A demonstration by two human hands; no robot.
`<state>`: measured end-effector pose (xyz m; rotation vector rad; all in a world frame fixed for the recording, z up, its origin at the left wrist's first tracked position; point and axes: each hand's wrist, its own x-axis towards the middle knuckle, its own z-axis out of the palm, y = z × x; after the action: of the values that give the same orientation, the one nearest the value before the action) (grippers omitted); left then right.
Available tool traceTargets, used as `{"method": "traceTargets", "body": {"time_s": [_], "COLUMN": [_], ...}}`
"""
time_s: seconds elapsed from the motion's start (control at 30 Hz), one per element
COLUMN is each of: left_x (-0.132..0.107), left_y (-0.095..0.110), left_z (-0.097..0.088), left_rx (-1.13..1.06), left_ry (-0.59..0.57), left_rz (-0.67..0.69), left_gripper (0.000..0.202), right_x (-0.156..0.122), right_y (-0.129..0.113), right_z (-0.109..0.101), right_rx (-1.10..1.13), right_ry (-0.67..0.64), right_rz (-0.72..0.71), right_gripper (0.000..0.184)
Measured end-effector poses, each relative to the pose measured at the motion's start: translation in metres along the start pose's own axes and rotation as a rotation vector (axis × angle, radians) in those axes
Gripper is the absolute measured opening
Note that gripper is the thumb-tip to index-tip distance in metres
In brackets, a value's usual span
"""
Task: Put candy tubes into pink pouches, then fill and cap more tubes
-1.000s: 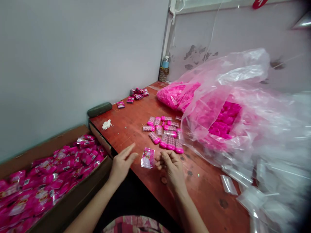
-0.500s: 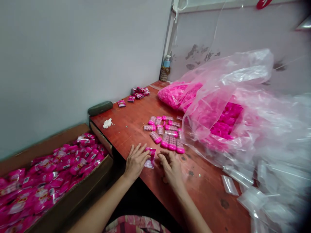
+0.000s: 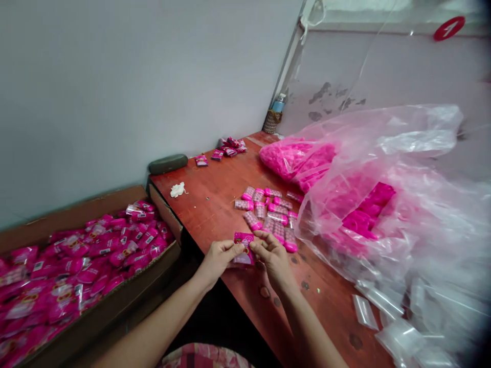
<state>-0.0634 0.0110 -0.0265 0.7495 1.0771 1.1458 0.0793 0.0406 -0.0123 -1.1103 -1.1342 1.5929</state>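
Reference: container group [image 3: 276,218], capped pink pieces lying on the red table [image 3: 209,204]. Printed packet [image 3: 244,244] was just on the near side of it, a bit left, over the table's near edge. Left hand [image 3: 219,259] had the packet's left side pinched between thumb and fingers. Right hand [image 3: 274,259] had thumb and fingers curled at the packet's right edge; couldn't tell if it was gripping or only touching.

Left of the group, well apart: carton [image 3: 76,208] full of pink sachets [image 3: 95,250]. Left on the far side: white scrap [image 3: 178,190], dark green case [image 3: 168,164], small packet pile [image 3: 232,148]. Right of the group, close by: big translucent bag [image 3: 330,168] with pink pieces inside. Right on the near side: clear sleeves [image 3: 365,312].
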Motion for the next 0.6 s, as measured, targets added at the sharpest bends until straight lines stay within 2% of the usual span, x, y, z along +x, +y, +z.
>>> {"method": "traceTargets", "body": {"time_s": [0.1, 0.2, 0.27, 0.33, 0.43, 0.5, 0.6], "left_x": [0.0, -0.001, -0.002, -0.003, 0.0, 0.003, 0.01], "left_y": [-0.002, -0.003, -0.004, -0.004, -0.003, -0.001, 0.004], "left_z": [-0.002, -0.006, -0.008, -0.011, -0.017, -0.021, -0.024], "left_rx": [-0.079, -0.103, -0.153, -0.239, -0.402, -0.516, -0.697], "left_ry": [0.007, 0.097, 0.142, 0.168, 0.211, 0.246, 0.302], "left_rz": [-0.053, -0.059, -0.083, -0.131, -0.187, -0.197, -0.194], "left_gripper": [0.032, 0.031, 0.029, 0.026, 0.022, 0.02, 0.016], "right_x": [0.01, 0.037, 0.061, 0.086, 0.118, 0.132, 0.14], "right_y": [-0.008, -0.029, -0.042, -0.047, -0.046, -0.044, -0.044], "right_z": [-0.012, -0.025, -0.031, -0.034, -0.036, -0.038, -0.04], "right_rx": [-0.403, -1.035, -1.425, -1.671, -1.832, -1.861, -1.791], "right_ry": [-0.128, -0.176, -0.365, -0.614, -0.897, -0.958, -0.925], "right_rz": [-0.131, -0.448, -0.646, -0.78, -0.876, -0.881, -0.847], "right_gripper": [0.015, 0.022, 0.034, 0.043, 0.047, 0.045, 0.037]}}
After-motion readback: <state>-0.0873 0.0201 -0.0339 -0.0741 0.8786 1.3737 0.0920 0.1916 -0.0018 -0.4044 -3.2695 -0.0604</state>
